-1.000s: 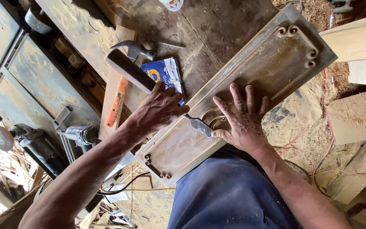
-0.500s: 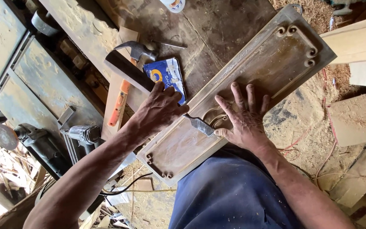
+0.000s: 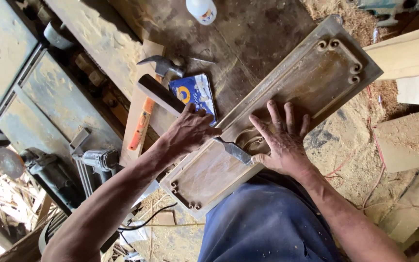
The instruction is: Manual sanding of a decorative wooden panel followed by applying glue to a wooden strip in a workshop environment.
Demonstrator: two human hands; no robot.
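Brown carved panel (image 3: 311, 82), orange-handled hammer (image 3: 146, 104), blue-and-white packet (image 3: 195, 94).

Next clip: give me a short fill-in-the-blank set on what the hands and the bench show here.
1. The left hand grips a metal ____ against the carved wooden panel.
2. The right hand lies ____ on the panel, fingers spread.
3. The hammer on the workbench has an ____ handle.

Missing words: chisel; flat; orange

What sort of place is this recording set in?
Most likely a woodworking shop. A carved wooden panel lies on a worn workbench, with the left hand holding a chisel to it and the right hand pressed flat. Sawdust covers the floor, and a claw hammer lies nearby.
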